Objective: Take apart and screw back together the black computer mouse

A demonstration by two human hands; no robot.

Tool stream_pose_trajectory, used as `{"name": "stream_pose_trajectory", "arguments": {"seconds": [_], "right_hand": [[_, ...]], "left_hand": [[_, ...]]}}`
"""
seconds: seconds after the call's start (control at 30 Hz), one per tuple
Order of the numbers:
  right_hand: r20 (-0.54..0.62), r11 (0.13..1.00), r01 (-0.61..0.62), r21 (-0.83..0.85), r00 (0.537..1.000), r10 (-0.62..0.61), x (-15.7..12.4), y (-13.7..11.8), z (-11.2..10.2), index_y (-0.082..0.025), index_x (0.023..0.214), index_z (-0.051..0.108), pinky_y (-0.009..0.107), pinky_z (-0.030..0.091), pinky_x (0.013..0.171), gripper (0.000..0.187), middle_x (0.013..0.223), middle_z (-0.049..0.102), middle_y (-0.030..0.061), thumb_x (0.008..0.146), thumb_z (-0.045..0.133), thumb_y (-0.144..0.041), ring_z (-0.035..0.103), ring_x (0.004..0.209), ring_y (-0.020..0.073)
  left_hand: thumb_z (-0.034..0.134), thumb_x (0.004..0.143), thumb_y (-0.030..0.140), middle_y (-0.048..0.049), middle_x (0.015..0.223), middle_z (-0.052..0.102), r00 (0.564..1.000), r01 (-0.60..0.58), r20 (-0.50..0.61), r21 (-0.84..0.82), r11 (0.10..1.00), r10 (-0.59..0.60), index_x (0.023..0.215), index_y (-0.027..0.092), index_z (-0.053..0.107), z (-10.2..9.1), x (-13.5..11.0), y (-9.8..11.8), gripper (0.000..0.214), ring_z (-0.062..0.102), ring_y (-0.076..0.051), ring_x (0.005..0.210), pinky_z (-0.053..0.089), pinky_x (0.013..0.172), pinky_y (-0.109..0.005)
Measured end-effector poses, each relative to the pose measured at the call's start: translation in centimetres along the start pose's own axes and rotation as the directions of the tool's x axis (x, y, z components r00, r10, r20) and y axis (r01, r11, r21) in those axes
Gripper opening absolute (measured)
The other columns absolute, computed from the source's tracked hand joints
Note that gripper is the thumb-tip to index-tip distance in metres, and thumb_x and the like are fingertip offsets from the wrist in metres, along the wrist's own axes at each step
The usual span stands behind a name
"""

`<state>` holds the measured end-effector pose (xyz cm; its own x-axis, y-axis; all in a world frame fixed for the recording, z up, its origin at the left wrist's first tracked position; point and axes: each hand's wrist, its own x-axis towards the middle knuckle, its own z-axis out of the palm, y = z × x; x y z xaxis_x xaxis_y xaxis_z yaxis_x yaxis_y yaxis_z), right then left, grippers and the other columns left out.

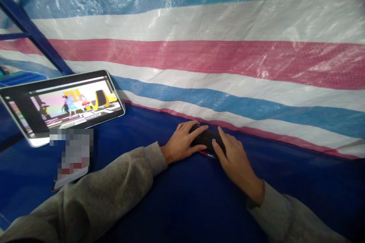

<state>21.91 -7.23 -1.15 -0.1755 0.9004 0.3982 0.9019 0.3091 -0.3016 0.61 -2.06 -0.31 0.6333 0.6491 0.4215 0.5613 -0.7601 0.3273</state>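
A black, glossy, oblong object (205,139) with a red spot at its front edge lies on the blue surface; its exact kind I cannot make out. My left hand (184,141) grips its left end, fingers over the far side and thumb along the near side. At the right end my right hand (232,154) holds it, with the index finger stretched along the back and the thumb on top. Both palms hide the object's ends.
A tablet (62,108) in a pale frame shows a bright animated picture at the left. A pixelated phone-like item (74,159) lies before it. Behind rises a striped plastic sheet (199,55), with a blue frame bar (42,41) at the far left. The blue surface (182,205) runs beneath my arms.
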Motion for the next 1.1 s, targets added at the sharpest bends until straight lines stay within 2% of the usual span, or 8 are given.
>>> {"name": "stream_pose_trajectory", "arguments": {"seconds": [0.13, 0.23, 0.4, 0.53, 0.67, 0.9, 1.0, 1.1], "right_hand": [[-0.072, 0.996, 0.024, -0.084, 0.997, -0.031, 1.0, -0.1, -1.9, -0.009, 0.129, 0.053, 0.042, 0.044, 0.089, 0.044, 0.117, 0.065, 0.0163, 0.097, 0.039, -0.035, 0.058, 0.108, 0.0277], [-0.051, 0.987, 0.077, -0.141, 0.995, -0.085, 1.6, -0.7, -4.3, -0.017, 0.092, 0.065, 0.042, 0.044, 0.080, 0.022, 0.091, 0.069, 0.0089, 0.092, 0.047, -0.030, 0.062, 0.087, 0.0253], [0.395, 0.962, 0.231, -0.146, 0.905, -0.158, 0.9, -1.6, -5.7, -0.020, 0.089, 0.065, 0.038, 0.048, 0.068, 0.011, 0.087, 0.069, 0.0068, 0.081, 0.062, -0.027, 0.065, 0.078, 0.0253], [0.456, 0.925, 0.320, -0.206, 0.868, -0.199, 0.2, -1.3, -5.2, -0.019, 0.086, 0.065, 0.038, 0.049, 0.071, 0.013, 0.095, 0.069, 0.0113, 0.076, 0.060, -0.012, 0.066, 0.084, 0.0270], [0.544, 0.963, 0.247, -0.107, 0.825, -0.151, 2.1, -0.8, -7.4, -0.023, 0.079, 0.064, 0.034, 0.047, 0.062, 0.010, 0.080, 0.071, 0.0043, 0.080, 0.057, -0.016, 0.067, 0.071, 0.0231], [0.210, 0.983, 0.173, 0.063, 0.961, -0.183, 8.5, -2.9, -14.7, -0.025, 0.075, 0.071, 0.028, 0.040, 0.049, 0.012, 0.061, 0.067, -0.0014, 0.079, 0.063, -0.034, 0.059, 0.051, 0.0157], [0.029, 0.985, 0.165, 0.053, 0.986, -0.166, 9.3, -3.8, -15.7, -0.023, 0.069, 0.070, 0.027, 0.038, 0.048, 0.021, 0.061, 0.067, 0.0002, 0.080, 0.061, -0.038, 0.059, 0.051, 0.0154], [0.001, 0.980, 0.190, 0.052, 0.982, -0.190, 8.9, -3.8, -15.0, -0.022, 0.070, 0.070, 0.027, 0.038, 0.048, 0.026, 0.060, 0.066, 0.0002, 0.083, 0.058, -0.041, 0.057, 0.050, 0.0142]], "left_hand": [[0.057, 0.087, 0.058, -0.0129, 0.133, 0.049, 1.000, 0.005, 0.011, -0.004, 1.000, -0.005, 0.141, 0.023, 0.042, 0.3, 0.0, -0.2, 0.066, 0.047, -0.029, 0.125, 0.038, 0.106, -0.048], [0.057, 0.089, 0.055, -0.0117, 0.130, 0.050, 1.000, -0.003, 0.020, -0.007, 1.000, 0.004, 0.142, 0.024, 0.042, 0.3, 0.0, -0.2, 0.062, 0.048, -0.027, 0.123, 0.038, 0.105, -0.046], [0.057, 0.090, 0.050, -0.0111, 0.131, 0.050, 0.999, 0.014, 0.030, -0.013, 1.000, -0.014, 0.142, 0.026, 0.043, 0.2, 0.0, -0.2, 0.059, 0.048, -0.026, 0.123, 0.038, 0.105, -0.045], [0.057, 0.092, 0.047, -0.0108, 0.134, 0.050, 0.999, 0.022, 0.024, -0.037, 0.999, -0.021, 0.141, 0.026, 0.044, 0.1, 0.0, -0.1, 0.055, 0.048, -0.026, 0.125, 0.039, 0.104, -0.045], [0.055, 0.093, 0.046, -0.0096, 0.132, 0.053, 0.999, 0.045, 0.008, -0.039, 0.998, -0.045, 0.137, 0.026, 0.050, -0.1, 0.1, -0.1, 0.049, 0.050, -0.025, 0.123, 0.040, 0.103, -0.045], [0.051, 0.096, 0.042, -0.0110, 0.138, 0.053, 1.000, -0.024, 0.018, -0.012, 1.000, 0.024, 0.139, 0.022, 0.048, -0.2, 0.1, 0.1, 0.047, 0.047, -0.025, 0.130, 0.037, 0.108, -0.045], [0.048, 0.097, 0.040, -0.0108, 0.142, 0.050, 0.994, -0.104, 0.018, 0.000, 0.995, 0.104, 0.140, 0.019, 0.045, -0.1, 0.0, 0.1, 0.048, 0.041, -0.026, 0.137, 0.033, 0.111, -0.046], [0.047, 0.098, 0.040, -0.0108, 0.142, 0.051, 0.991, -0.129, 0.016, 0.012, 0.992, 0.129, 0.142, 0.021, 0.042, -0.1, 0.0, 0.1, 0.048, 0.043, -0.025, 0.136, 0.036, 0.110, -0.045]]}}
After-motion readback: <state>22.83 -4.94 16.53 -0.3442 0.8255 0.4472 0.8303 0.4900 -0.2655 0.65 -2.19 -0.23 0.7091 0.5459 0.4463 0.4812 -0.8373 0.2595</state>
